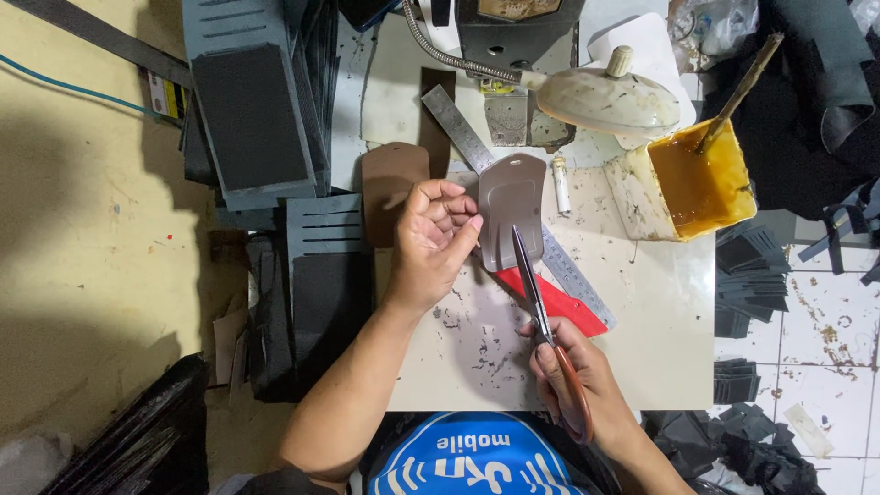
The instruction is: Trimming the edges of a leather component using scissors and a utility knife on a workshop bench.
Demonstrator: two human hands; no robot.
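Observation:
My left hand [435,240] pinches the left edge of a grey-brown tongue-shaped leather piece [510,206] and holds it over the white table [660,339]. My right hand [573,371] grips a pair of scissors [532,280] by their orange-brown handles. The blades point away from me and their tips rest against the lower edge of the leather piece. A red plastic piece [566,304] lies under the scissors, partly on a steel ruler [568,275].
A brown leather piece [390,188] lies left of my left hand. A yellow glue tub [697,183] with a stick stands at the right, behind it a lamp head [607,99] on a flexible neck. Stacks of dark cut sheets [247,110] fill the left side.

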